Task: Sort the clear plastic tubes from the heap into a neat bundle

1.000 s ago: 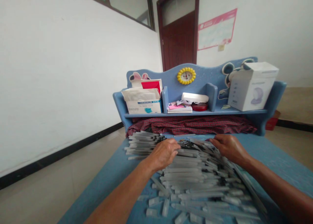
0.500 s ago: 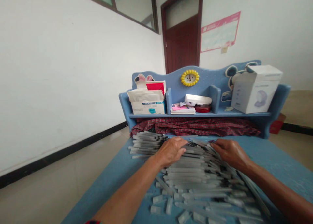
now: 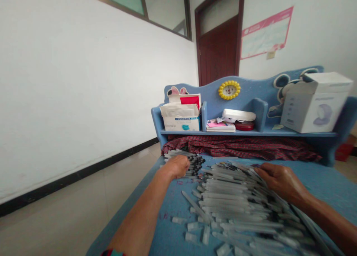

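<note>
Your left hand [image 3: 176, 167] has shifted from above the larger pile of pen barrels [image 3: 225, 196] to the smaller bundle of barrels [image 3: 196, 163] at the far left of the desk [image 3: 315, 174]. Your right hand [image 3: 275, 176] remains at the far right edge of the larger pile.

Left grip: the fingers are curled inward over the smaller bundle; whether they enclose a barrel cannot be told. Right grip: thumb and forefinger sit close together in a narrow pinch; what lies between them cannot be told. This position probably steadies that edge of the pile.

Both groups of barrels lie on the desk in front of the checked cloth [image 3: 237, 146]. Most barrels lie crosswise, nearly parallel; this likely limits rolling and keeps single pieces easy to pick out. In the smaller bundle, the black ends face right, toward the larger pile, presumably for uniform orientation. Short translucent pieces [image 3: 205, 235] lie scattered nearest you, apart from the smaller bundle.
</note>
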The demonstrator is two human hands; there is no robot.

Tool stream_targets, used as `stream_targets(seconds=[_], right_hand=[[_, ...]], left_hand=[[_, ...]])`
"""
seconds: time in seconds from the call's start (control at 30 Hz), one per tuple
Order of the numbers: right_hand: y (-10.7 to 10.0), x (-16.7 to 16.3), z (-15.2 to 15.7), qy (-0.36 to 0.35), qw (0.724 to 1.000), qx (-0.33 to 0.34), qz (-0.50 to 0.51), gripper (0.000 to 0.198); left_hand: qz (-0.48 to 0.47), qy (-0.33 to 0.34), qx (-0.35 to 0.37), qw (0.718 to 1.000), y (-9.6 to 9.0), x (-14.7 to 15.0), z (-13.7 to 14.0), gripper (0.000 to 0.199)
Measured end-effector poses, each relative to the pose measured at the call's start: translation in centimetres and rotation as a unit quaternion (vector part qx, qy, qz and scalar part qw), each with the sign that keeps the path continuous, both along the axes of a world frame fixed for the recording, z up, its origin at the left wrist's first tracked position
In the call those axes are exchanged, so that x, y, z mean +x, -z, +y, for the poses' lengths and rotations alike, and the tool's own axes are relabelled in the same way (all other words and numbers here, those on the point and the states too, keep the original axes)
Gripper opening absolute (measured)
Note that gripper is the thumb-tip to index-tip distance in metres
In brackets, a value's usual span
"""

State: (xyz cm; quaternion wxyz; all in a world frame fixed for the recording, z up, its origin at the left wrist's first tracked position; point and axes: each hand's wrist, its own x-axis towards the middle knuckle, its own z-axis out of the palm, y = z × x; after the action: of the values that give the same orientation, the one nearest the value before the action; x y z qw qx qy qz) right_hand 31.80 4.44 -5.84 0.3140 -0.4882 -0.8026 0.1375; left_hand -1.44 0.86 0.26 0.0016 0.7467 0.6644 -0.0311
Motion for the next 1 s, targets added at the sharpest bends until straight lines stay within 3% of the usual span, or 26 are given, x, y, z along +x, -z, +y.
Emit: stream_targets(seconds=[0.3, 0.63, 0.87, 1.0], right_hand=[[0.5, 0.1, 0.4, -0.008, 1.000, 0.006, -0.013, 0.040], [0.8, 0.1, 0.5, -0.013, 1.000, -0.008, -0.025, 0.040], [0.3, -0.6, -0.2, -0.020, 0.999, 0.015, 0.024, 0.039], [-1.3, -1.5, -1.6, -0.080, 0.994, -0.010, 0.076, 0.038]], left_hand=[[0.063, -0.001, -0.017, 0.998, 0.3, 1.1, 0.1, 0.016], [0.042, 0.031, 0.024, 0.998, 0.0, 0.7, -0.2, 0.014], [-0.024, 0.145, 0.112, 0.983, -1.1, 2.9, -0.9, 0.016], [-0.070, 0.259, 0.202, 0.942, -0.4, 5.7, -1.3, 0.022]])
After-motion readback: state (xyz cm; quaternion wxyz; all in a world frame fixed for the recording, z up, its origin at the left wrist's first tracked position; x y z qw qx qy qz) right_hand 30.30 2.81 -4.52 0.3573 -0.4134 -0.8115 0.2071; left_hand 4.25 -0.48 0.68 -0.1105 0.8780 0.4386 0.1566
